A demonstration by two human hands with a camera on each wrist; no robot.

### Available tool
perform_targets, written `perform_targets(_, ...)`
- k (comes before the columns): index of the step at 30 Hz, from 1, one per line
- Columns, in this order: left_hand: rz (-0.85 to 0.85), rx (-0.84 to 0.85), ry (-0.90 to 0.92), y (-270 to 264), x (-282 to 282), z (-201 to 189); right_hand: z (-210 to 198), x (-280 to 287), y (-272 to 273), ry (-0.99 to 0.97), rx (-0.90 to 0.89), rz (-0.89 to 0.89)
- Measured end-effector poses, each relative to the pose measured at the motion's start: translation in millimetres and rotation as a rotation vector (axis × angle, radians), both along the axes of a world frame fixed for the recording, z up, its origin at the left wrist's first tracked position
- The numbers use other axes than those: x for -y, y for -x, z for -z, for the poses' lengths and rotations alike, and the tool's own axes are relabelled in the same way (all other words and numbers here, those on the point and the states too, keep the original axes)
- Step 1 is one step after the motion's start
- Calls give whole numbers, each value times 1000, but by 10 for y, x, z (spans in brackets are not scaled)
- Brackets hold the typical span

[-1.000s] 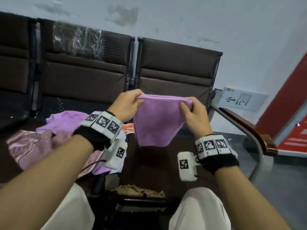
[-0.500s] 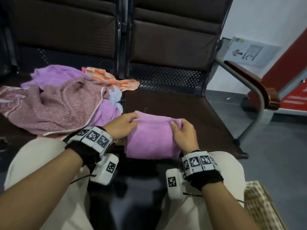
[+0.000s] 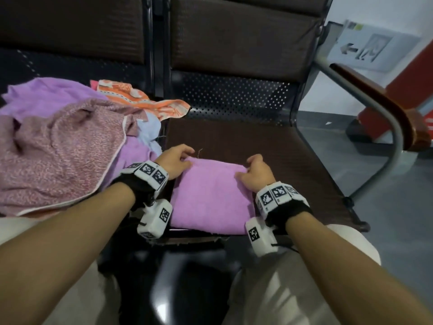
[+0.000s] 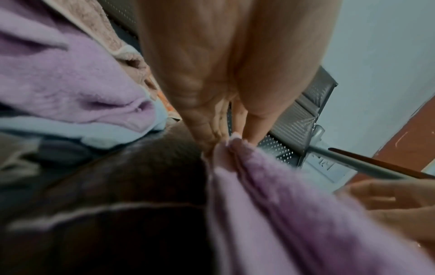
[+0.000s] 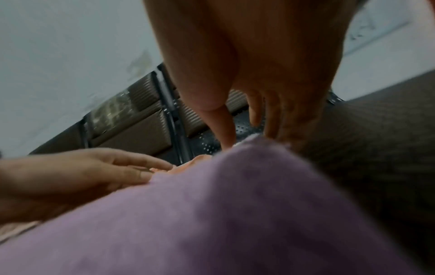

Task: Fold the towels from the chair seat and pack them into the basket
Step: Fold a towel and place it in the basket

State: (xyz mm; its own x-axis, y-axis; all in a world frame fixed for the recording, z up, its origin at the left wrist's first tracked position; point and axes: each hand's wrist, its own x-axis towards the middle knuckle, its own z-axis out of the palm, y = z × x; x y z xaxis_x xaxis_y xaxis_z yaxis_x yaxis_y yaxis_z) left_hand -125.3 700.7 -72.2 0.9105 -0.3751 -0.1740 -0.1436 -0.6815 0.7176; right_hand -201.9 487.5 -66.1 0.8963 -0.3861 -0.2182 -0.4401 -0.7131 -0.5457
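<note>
A folded purple towel [image 3: 210, 198] lies flat on the brown chair seat [image 3: 276, 146] just in front of my knees. My left hand [image 3: 178, 160] pinches its far left corner between thumb and fingers, and the left wrist view shows that corner [image 4: 235, 143] at my fingertips. My right hand [image 3: 255, 171] holds the far right corner the same way, with the towel edge [image 5: 254, 138] between thumb and fingers. Both wrists hover over the towel's sides. No basket is in view.
On the left seat sits a loose pile: a pink speckled towel [image 3: 58, 148], a purple one [image 3: 46, 95], an orange patterned one [image 3: 143, 99] and a light blue one [image 3: 147, 130]. A metal and wood armrest [image 3: 379, 95] borders the right seat.
The purple towel, held up in the air a second ago, has come down onto the seat and now lies flat. Both hands moved down and forward with its corners.
</note>
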Motion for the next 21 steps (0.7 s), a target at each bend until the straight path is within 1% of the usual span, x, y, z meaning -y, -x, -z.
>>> perform_targets(2, -1, -29, -1, 23, -7, 55, -60, -43, 84, 96, 98, -102)
perform_targets(3, 5, -12, 0, 47, -25, 63, -115, -66, 133, 110, 146, -175)
perform_targets(4, 21, 23, -7, 78, -50, 54, -177, -84, 190, 106, 153, -272)
perform_targets(5, 42, 74, -26, 118, -75, 38, -241, -107, 253, 110, 103, -389)
perform_targets(7, 82, 197, -58, 236, -117, -37, -351, -167, 380, 178, -87, -634)
perform_targets(8, 112, 239, -43, 317, -127, -83, -381, -192, 444, 225, -167, -716)
perform_targets(9, 161, 255, -16, 405, -129, -125, -398, -215, 506, 269, -226, -762)
perform_targets(11, 310, 228, -13, 594, -127, -170, -383, -261, 630, 387, -278, -814)
perform_targets(13, 466, 183, -101, 764, -132, -134, -323, -322, 720, 526, -247, -850)
perform_targets(14, 519, 183, -172, 821, -141, -96, -301, -344, 735, 546, -207, -843)
perform_targets(16, 579, 255, -342, 885, -174, -47, -313, -334, 716, 483, -118, -771)
perform_targets(18, 609, 378, -510, 897, -211, -46, -373, -264, 655, 366, -76, -662)
perform_targets(19, 609, 434, -564, 890, -220, -57, -405, -215, 621, 313, -74, -626)
perform_targets(20, 591, 469, -582, 876, -223, -73, -437, -170, 591, 280, -77, -610)
perform_targets(21, 558, 475, -556, 856, -223, -91, -460, -139, 570, 268, -80, -610)
